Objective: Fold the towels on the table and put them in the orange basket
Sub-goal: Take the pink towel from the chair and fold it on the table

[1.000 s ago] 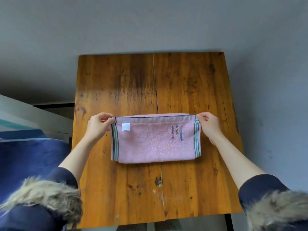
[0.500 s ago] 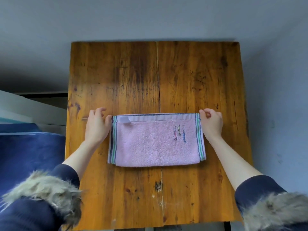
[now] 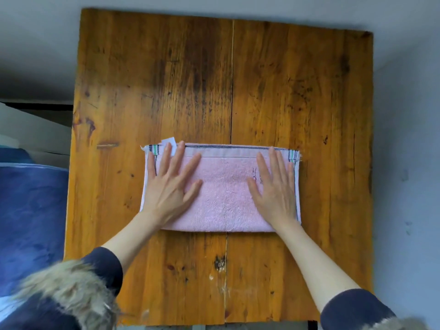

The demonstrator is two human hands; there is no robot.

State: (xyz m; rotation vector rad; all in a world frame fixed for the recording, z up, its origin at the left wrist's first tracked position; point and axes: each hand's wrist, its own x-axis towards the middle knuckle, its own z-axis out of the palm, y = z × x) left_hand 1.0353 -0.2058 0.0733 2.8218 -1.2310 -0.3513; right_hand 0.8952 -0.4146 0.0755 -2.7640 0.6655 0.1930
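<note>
A pink towel with striped ends lies folded into a long rectangle across the middle of the wooden table. My left hand lies flat on its left half, fingers spread and straight, over a white label at the far edge. My right hand lies flat on the right half, partly covering a small embroidered motif. No orange basket is in view.
Bare wood stretches beyond the towel and in front of it. A blue fabric surface lies to the left of the table, with a white ledge behind it. Grey floor surrounds the table on the right.
Both hands let go of the towel's far corners and moved inward onto the towel, now lying flat on it. The camera has moved closer over the table.
</note>
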